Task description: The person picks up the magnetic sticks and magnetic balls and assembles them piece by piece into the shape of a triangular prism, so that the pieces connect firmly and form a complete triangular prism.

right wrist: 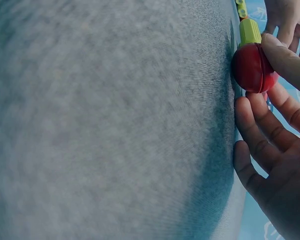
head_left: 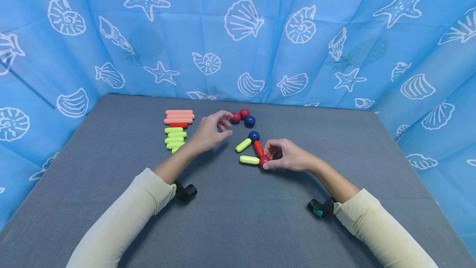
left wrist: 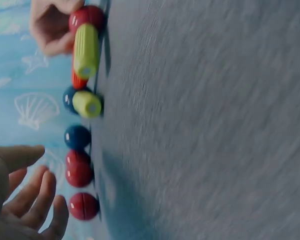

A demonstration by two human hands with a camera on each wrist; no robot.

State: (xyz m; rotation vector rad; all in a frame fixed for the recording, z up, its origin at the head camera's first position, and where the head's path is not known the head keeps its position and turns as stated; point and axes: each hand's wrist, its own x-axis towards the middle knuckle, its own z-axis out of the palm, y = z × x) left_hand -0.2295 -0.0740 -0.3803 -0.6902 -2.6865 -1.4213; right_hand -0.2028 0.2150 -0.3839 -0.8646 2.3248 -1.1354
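Ball [head_left: 264, 161], red, on bench [head_left: 238, 226], pinched in right hand [head_left: 288, 155], touching green rod [head_left: 249, 160] and red rod [head_left: 258, 148]. Probably feels light, hard, slippery; best held across its middle. Beyond, left hand [head_left: 210, 133], fingers relaxed, holding nothing, near other balls [head_left: 244, 113].

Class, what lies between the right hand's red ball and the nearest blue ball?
A red rod runs from the red ball to that blue ball, in the head view.
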